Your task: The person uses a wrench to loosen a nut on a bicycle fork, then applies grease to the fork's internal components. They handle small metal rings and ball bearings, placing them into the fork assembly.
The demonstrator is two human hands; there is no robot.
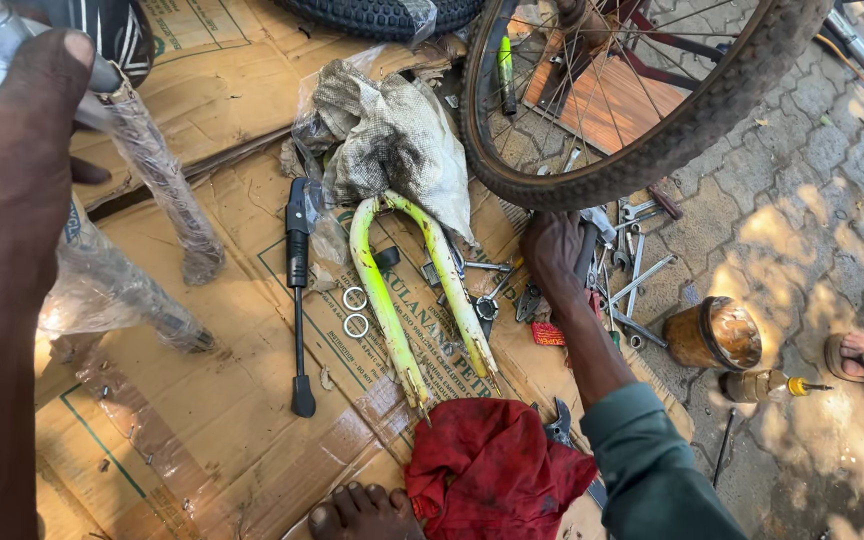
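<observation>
Cardboard [202,400] covers the ground under your hands. Your left hand [12,170] is closed around a plastic-wrapped metal tube [152,160], held up near the camera at the upper left. Your right hand [557,255] reaches down into the pile of wrenches [632,275] below the bicycle wheel [652,100]; whether its grip is closed on a tool you cannot tell. Just left of it lies the yellow-green fork [392,290], with a red rag [492,465] at its tips.
</observation>
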